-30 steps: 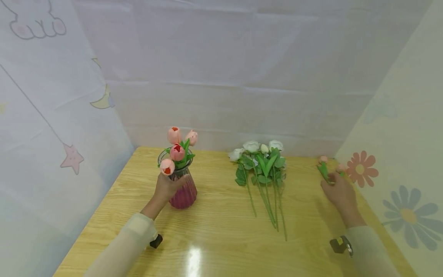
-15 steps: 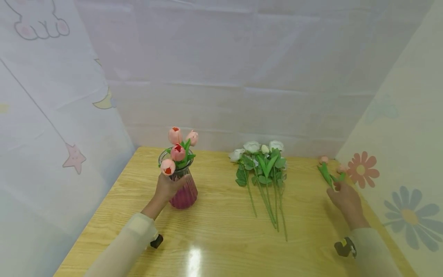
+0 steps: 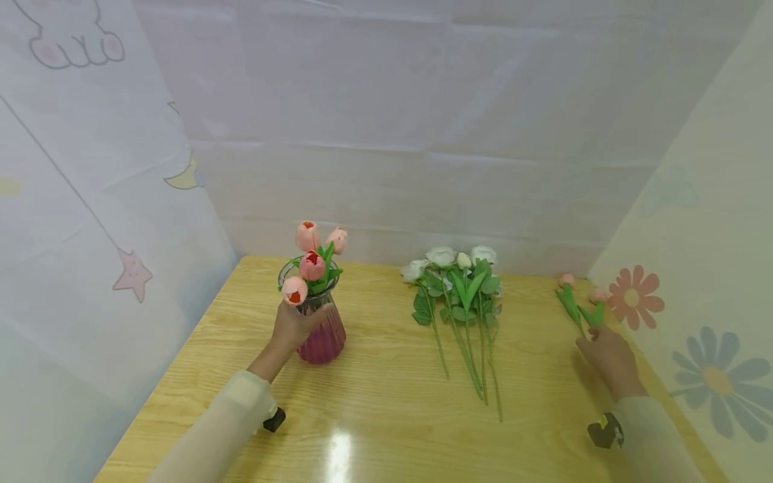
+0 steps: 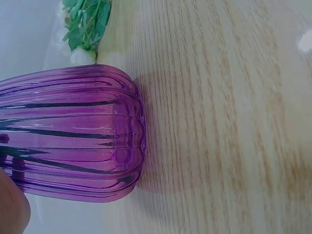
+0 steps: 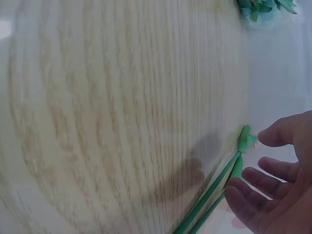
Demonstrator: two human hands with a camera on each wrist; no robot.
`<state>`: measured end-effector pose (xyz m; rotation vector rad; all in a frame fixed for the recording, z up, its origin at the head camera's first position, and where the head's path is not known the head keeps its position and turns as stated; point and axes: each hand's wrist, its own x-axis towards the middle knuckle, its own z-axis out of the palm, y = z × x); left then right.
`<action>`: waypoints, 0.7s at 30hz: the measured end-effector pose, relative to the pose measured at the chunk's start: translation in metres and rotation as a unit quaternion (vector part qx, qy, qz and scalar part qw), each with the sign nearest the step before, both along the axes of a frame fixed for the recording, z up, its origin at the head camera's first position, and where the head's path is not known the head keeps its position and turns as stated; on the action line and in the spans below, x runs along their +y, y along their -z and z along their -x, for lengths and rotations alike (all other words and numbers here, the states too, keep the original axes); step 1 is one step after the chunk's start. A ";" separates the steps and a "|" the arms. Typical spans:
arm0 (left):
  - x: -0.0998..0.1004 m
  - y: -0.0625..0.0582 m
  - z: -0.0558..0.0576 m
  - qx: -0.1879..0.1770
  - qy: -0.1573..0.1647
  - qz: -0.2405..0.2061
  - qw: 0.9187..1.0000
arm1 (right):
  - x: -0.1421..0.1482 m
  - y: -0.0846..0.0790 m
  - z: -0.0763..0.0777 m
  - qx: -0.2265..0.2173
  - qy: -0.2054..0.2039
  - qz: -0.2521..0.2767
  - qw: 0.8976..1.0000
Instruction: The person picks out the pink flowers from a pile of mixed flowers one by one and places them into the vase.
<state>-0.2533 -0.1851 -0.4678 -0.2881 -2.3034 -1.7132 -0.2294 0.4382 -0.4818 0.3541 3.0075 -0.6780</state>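
A ribbed purple glass vase (image 3: 326,341) stands upright at the left of the table, holding several pink tulips (image 3: 312,266). My left hand (image 3: 292,333) grips its side below the rim, thumb across the front. Dark stems show through the glass in the left wrist view. At the far right lie two more tulips, one with a pink head (image 3: 566,280), the other (image 3: 598,296) beside it. Over their stems hovers my right hand (image 3: 611,357). Seen from the right wrist, its fingers (image 5: 265,183) are loosely bent and parted, holding nothing, close to the green stems (image 5: 207,197).
Several white roses (image 3: 441,256) with leaves and long stems lie on the wooden table (image 3: 386,429) between the two hands. Cloth-covered walls (image 3: 386,134) with printed drawings enclose the table at the back and both sides.
My right hand has drawn back slightly toward me and to the right, uncovering more of the two tulips' leaves. The left hand and vase stay in place.
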 end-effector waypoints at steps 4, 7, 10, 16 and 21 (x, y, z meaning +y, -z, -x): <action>0.000 0.000 0.001 -0.005 0.000 0.000 1.000 | 0.004 0.004 0.001 -0.011 -0.005 -0.003 1.000; 0.001 -0.001 0.000 -0.016 0.000 -0.005 1.000 | 0.007 0.006 0.002 -0.015 -0.010 -0.004 1.000; 0.003 -0.007 -0.003 -0.026 0.003 -0.012 1.000 | 0.008 0.007 0.003 -0.022 -0.014 -0.006 1.000; 0.008 -0.027 -0.016 -0.021 0.009 -0.003 1.000 | 0.009 0.007 0.003 -0.037 -0.022 -0.009 0.999; 0.005 -0.012 -0.006 -0.021 0.009 -0.009 1.000 | 0.013 0.011 0.005 -0.031 -0.035 -0.018 0.999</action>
